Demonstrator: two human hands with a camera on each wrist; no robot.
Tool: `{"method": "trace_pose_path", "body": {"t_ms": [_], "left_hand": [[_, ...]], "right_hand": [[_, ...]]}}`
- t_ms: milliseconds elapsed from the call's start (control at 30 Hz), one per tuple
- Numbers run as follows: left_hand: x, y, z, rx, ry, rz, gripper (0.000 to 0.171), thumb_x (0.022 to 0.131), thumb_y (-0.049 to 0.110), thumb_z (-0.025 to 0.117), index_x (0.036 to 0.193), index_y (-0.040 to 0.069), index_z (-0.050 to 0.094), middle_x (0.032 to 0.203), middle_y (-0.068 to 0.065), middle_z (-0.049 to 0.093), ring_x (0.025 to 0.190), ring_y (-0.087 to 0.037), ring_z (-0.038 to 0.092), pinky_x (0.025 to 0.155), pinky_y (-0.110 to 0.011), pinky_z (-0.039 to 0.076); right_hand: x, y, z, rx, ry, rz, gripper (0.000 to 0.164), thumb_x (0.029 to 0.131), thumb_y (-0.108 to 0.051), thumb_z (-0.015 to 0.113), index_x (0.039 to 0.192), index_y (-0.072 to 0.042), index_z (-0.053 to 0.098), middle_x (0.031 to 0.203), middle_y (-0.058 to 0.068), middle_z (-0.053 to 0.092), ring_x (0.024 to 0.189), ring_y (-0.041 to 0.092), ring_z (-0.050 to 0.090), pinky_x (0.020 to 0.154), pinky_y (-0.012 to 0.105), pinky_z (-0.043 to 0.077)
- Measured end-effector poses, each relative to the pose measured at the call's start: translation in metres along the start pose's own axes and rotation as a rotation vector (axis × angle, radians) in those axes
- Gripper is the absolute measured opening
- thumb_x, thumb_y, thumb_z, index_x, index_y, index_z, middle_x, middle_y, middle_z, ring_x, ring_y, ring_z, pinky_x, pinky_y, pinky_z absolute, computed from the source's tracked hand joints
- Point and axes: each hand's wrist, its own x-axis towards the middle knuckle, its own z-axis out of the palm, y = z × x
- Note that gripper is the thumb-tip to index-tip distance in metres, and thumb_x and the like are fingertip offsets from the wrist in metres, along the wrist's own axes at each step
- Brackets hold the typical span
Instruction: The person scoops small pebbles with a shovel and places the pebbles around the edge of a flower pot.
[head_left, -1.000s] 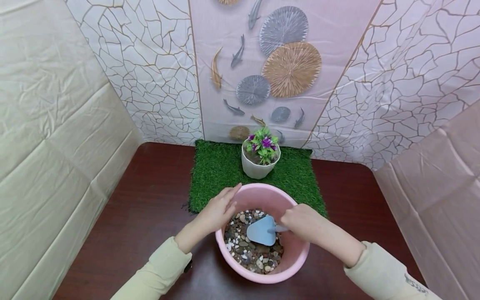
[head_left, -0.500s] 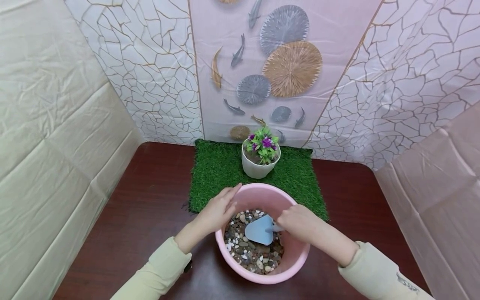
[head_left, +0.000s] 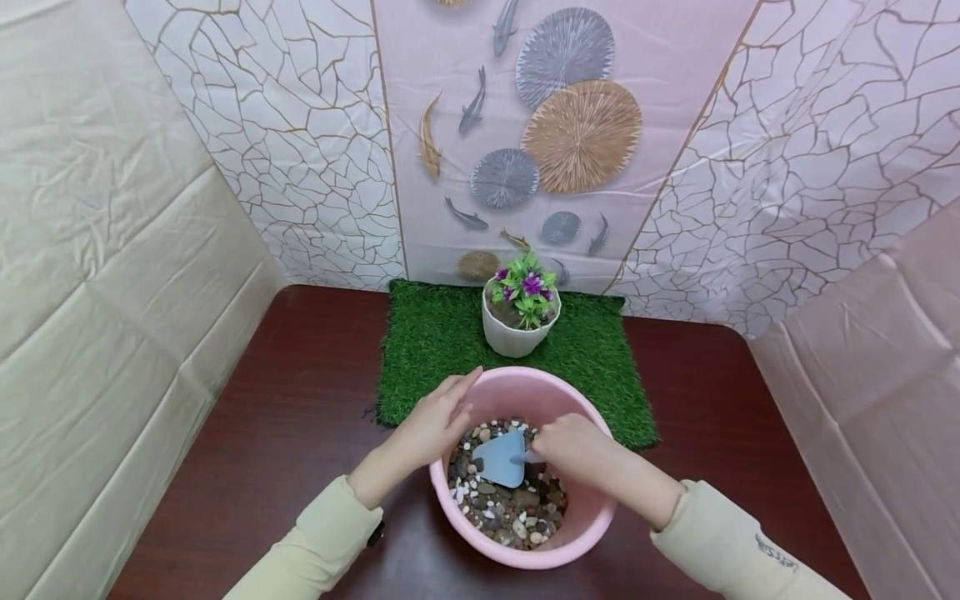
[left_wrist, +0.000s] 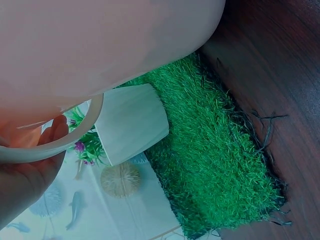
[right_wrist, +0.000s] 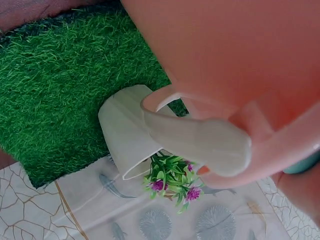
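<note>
My right hand (head_left: 573,447) grips the grey handle of a light-blue hand trowel (head_left: 501,460) inside a pink bucket (head_left: 525,560). The trowel's blade lies among mixed pebbles (head_left: 501,512), white, tan and dark, at the bucket's bottom; a dark stone touches its left edge. My left hand (head_left: 429,427) holds the bucket's left rim, thumb on the inner side and fingers along the outside. In the left wrist view the rim crosses in front of that hand (left_wrist: 35,175). The right-hand fingertips are hidden from the head view.
Behind the bucket a white pot (head_left: 517,340) with purple flowers (head_left: 531,285) stands on a green artificial-grass mat (head_left: 435,342). The dark red-brown table (head_left: 300,400) ends at a patterned cloth backdrop (head_left: 322,158), with pale cloth walls on both sides.
My right hand and the trowel have slid left and a little deeper across the pebbles. The left hand and the bucket have stayed in place.
</note>
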Motion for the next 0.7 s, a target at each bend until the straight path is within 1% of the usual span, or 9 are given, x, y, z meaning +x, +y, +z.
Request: {"method": "trace_pose_path", "body": {"t_ms": [33,133,233,300,433,567,633,700], "left_hand": [[0.000,0.000,0.000,0.000,0.000,0.001,0.055,0.095,0.012,0.050,0.147,0.009,0.033,0.133,-0.015,0.051,0.105,-0.028,0.061,0.093,-0.042,0.051],[0.001,-0.001,0.000,0.004,-0.003,-0.003,0.055,0.095,0.013,0.050,0.148,0.009,0.032,0.133,-0.015,0.051,0.107,-0.028,0.060,0.093,-0.041,0.051],[0.001,-0.002,0.001,0.006,-0.005,-0.002,0.055,0.096,0.012,0.050,0.147,0.008,0.032,0.133,-0.015,0.050,0.108,-0.028,0.060,0.092,-0.041,0.051],[0.001,-0.001,0.002,0.009,-0.007,-0.005,0.055,0.096,0.013,0.050,0.148,0.009,0.032,0.134,-0.015,0.050,0.107,-0.028,0.061,0.092,-0.041,0.051],[0.000,0.001,0.000,0.022,0.004,-0.013,0.055,0.095,0.013,0.051,0.147,0.009,0.033,0.133,-0.015,0.051,0.105,-0.028,0.061,0.090,-0.041,0.052],[-0.001,0.000,0.001,0.029,0.011,-0.012,0.055,0.095,0.013,0.051,0.147,0.009,0.034,0.132,-0.014,0.052,0.101,-0.026,0.062,0.088,-0.041,0.052],[0.000,0.000,0.001,0.030,0.011,-0.005,0.055,0.095,0.013,0.051,0.147,0.009,0.034,0.132,-0.014,0.052,0.103,-0.027,0.061,0.089,-0.041,0.052],[0.000,0.000,0.002,0.032,0.010,-0.001,0.055,0.095,0.013,0.051,0.147,0.008,0.034,0.132,-0.015,0.052,0.105,-0.027,0.061,0.090,-0.041,0.052]], "right_hand": [[0.000,0.000,0.001,0.003,0.001,0.005,0.025,0.058,-0.004,0.075,0.056,-0.020,0.057,0.055,-0.006,0.059,0.044,0.011,0.045,0.043,0.026,0.039],[0.001,0.001,0.000,0.040,0.001,0.019,0.028,0.059,0.001,0.072,0.053,-0.019,0.054,0.052,-0.006,0.057,0.042,0.010,0.040,0.042,0.024,0.037],[0.002,0.003,0.001,0.077,-0.018,0.026,0.027,0.060,0.001,0.071,0.055,-0.018,0.053,0.053,-0.006,0.056,0.043,0.009,0.040,0.043,0.023,0.037],[0.002,0.004,0.002,0.099,-0.037,0.027,0.023,0.061,0.000,0.072,0.058,-0.017,0.056,0.055,-0.005,0.058,0.045,0.011,0.044,0.045,0.024,0.040],[0.002,0.005,0.004,0.127,-0.064,0.047,0.019,0.063,-0.009,0.077,0.062,-0.017,0.060,0.060,-0.004,0.061,0.050,0.014,0.053,0.051,0.027,0.046],[0.003,0.001,0.009,0.054,-0.035,0.012,0.018,0.063,-0.013,0.078,0.061,-0.018,0.061,0.059,-0.005,0.062,0.049,0.013,0.053,0.050,0.025,0.046],[0.003,-0.001,0.011,0.019,-0.022,0.000,0.018,0.063,-0.012,0.078,0.061,-0.018,0.061,0.059,-0.005,0.062,0.048,0.012,0.051,0.048,0.024,0.045],[0.002,-0.002,0.012,0.029,-0.033,0.005,0.017,0.064,-0.012,0.078,0.062,-0.018,0.062,0.059,-0.005,0.062,0.049,0.012,0.052,0.049,0.024,0.045]]}}
